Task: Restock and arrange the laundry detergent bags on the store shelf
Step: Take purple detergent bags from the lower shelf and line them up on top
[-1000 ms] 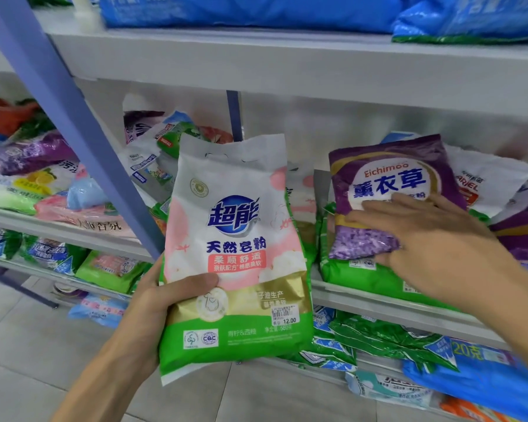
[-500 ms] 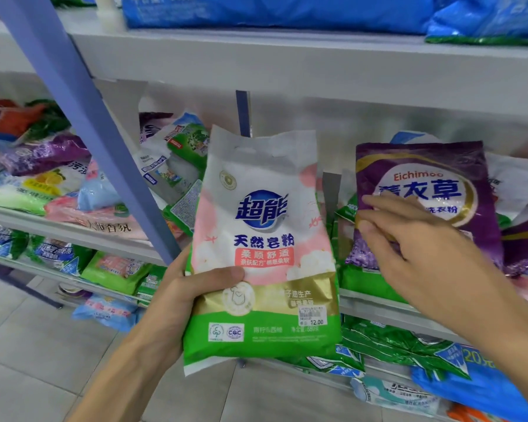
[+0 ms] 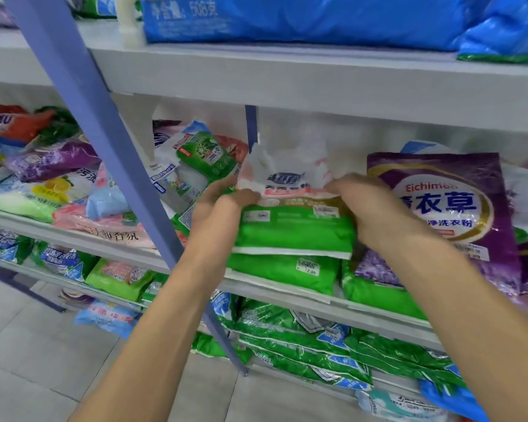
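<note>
While both hands work at the middle shelf, the parts of the scene read as follows:
Left hand: left hand (image 3: 223,197) grips the left edge of the white and green bag (image 3: 293,214), thumb on top, the other fingers curled under and hidden
Right hand: right hand (image 3: 369,205) clasps the right edge of the same bag, fingers bent over its top face and pressed together
White and green bag: lies tilted back near the front edge of the middle shelf (image 3: 363,306), its white top toward the back wall, its green bottom toward the camera; it rests on the green bag below (image 3: 287,269)
Green bag below: lies flat at the shelf's front edge, a price sticker on its face, its white seam just over the lip
Purple bag: purple bag (image 3: 448,208) leans just beside the right hand, toward the right end of the shelf, label facing out; whether it touches the held bag cannot be told
Green bag under the purple one: another green bag (image 3: 378,290) sits at the front edge, partly covered by the purple bag
Blue post: slanted blue post (image 3: 104,153) crosses in front of the shelf's left part, left of the left hand
Loose bags: mixed bags (image 3: 189,166) piled unevenly behind the post, toward the shelf's back left
Top shelf: top shelf (image 3: 287,77) carries long blue bags (image 3: 287,19) lying flat along its front edge
Bottom shelf: stacked shiny green bags (image 3: 302,339) lie flat, overhanging its front edge
Floor: grey floor tiles (image 3: 28,376) at lower left
</note>
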Action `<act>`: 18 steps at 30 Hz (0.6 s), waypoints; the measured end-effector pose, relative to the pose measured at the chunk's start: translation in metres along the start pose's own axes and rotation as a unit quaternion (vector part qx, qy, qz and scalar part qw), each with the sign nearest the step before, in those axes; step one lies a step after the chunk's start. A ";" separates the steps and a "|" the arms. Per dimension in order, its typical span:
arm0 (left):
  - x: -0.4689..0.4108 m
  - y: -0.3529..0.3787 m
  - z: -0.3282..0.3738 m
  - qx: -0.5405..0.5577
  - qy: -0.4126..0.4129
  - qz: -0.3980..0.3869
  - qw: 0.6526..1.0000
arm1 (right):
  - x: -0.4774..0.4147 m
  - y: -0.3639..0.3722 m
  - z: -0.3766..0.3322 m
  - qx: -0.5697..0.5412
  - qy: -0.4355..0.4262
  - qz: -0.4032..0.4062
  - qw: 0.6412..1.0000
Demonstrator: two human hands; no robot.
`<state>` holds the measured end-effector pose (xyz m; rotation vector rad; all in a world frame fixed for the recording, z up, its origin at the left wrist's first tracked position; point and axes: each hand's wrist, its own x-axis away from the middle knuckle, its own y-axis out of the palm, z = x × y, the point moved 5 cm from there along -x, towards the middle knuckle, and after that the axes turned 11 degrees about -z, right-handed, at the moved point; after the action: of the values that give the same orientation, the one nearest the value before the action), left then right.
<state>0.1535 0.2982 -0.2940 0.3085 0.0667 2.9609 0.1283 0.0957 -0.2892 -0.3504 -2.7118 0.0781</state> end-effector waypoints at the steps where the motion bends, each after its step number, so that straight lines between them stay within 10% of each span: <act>1: 0.004 -0.002 -0.001 -0.038 0.012 0.019 0.999 | -0.002 0.007 0.004 0.031 0.010 -0.011 0.999; 7: 0.020 -0.011 -0.014 -0.271 0.033 0.048 0.961 | 0.026 0.010 0.037 0.090 -0.006 0.023 0.996; 18: 0.041 -0.017 -0.021 -0.274 0.121 0.125 0.946 | 0.058 0.027 0.064 0.021 -0.011 -0.019 1.000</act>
<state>0.1127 0.3214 -0.3073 -0.1323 -0.8060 3.0771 0.0575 0.1359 -0.3280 -0.2859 -2.7327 0.1290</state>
